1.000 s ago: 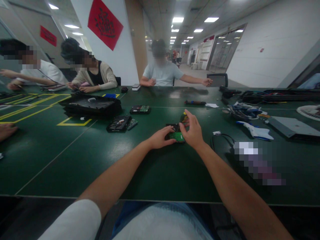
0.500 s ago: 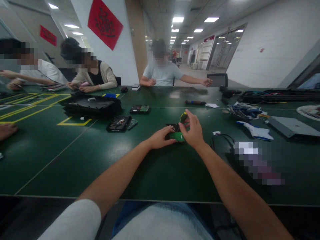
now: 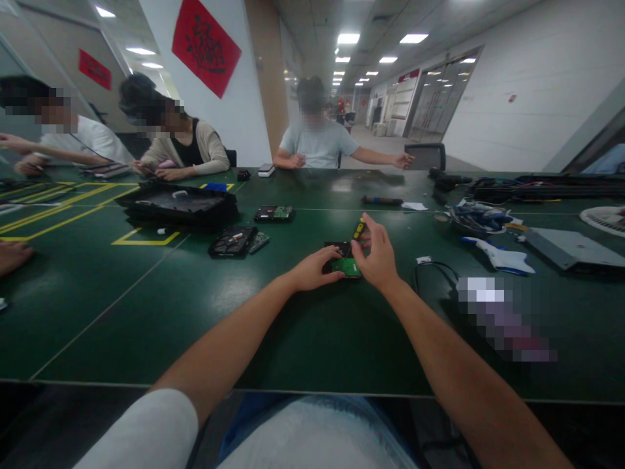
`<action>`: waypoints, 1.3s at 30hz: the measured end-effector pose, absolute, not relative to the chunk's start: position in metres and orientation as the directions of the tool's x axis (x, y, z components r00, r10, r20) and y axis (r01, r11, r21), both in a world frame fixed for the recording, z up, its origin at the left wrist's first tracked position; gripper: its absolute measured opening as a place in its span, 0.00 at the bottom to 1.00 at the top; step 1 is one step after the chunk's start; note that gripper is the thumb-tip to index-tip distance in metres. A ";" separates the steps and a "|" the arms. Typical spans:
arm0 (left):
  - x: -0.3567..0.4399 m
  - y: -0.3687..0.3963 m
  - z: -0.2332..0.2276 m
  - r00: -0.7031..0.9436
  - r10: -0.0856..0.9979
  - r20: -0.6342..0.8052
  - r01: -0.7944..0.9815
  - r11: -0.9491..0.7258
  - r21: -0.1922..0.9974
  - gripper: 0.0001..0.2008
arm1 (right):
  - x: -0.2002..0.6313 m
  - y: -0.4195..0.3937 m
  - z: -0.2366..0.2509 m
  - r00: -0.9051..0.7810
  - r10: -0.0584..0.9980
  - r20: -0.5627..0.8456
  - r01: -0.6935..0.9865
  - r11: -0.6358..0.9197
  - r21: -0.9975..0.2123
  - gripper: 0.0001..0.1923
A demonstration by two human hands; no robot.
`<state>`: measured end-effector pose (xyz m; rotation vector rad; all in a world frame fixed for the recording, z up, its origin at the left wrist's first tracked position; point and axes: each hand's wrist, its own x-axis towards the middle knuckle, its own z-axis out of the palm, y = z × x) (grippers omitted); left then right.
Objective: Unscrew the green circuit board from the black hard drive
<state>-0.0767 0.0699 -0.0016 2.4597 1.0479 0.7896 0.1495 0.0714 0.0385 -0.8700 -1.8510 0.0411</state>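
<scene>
The right hand [image 3: 378,257] has kept its place over the hard drive [image 3: 343,259] through the last second, but the fingers have changed: a second ago they were spread loosely above the yellow-and-black screwdriver [image 3: 359,230], and now thumb and forefinger are pinched round its handle, the other fingers curled beside it. That looks like a turn-and-regrip rhythm, so a screw on the drive's board is probably being worked rather than the tool being picked up or put down. The left hand [image 3: 312,269] has not shifted; it lies flat against the near left side of the drive with fingers closed on its edge, pressing it to the table [image 3: 146,312]. The drive sits well in from the table's near edge, about midway along it, green circuit board up, its long axis running roughly away from the person toward the far edge. The screwdriver stands nearly upright, handle up and leaning slightly away, tip down on the drive's right portion, though the tip itself is hidden by the hand. Another bare drive [image 3: 274,213] and an opened black case [image 3: 176,206] lie further toward the far left.
</scene>
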 end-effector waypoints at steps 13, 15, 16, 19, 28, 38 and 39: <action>-0.077 0.070 -0.003 0.568 0.738 0.364 0.545 -0.669 0.505 0.31 | 0.149 0.071 0.039 -0.163 0.569 0.806 0.545 0.733 -0.407 0.33; -0.077 0.070 -0.004 0.567 0.737 0.368 0.541 -0.670 0.509 0.31 | 0.149 0.071 0.039 -0.163 0.564 0.810 0.542 0.737 -0.404 0.33; -0.077 0.070 -0.004 0.567 0.737 0.368 0.539 -0.670 0.510 0.31 | 0.149 0.071 0.039 -0.162 0.562 0.811 0.539 0.739 -0.404 0.33; -0.077 0.070 -0.004 0.570 0.736 0.365 0.539 -0.670 0.511 0.31 | 0.149 0.072 0.038 -0.163 0.556 0.815 0.535 0.744 -0.400 0.33; -0.077 0.071 -0.003 0.568 0.742 0.357 0.548 -0.664 0.509 0.31 | 0.149 0.071 0.038 -0.153 0.549 0.822 0.545 0.741 -0.393 0.32; -0.078 0.070 -0.003 0.569 0.741 0.357 0.549 -0.665 0.506 0.32 | 0.149 0.071 0.039 -0.160 0.546 0.822 0.546 0.743 -0.387 0.32; -0.078 0.070 -0.003 0.570 0.740 0.357 0.550 -0.666 0.504 0.32 | 0.149 0.071 0.039 -0.164 0.545 0.822 0.550 0.743 -0.382 0.32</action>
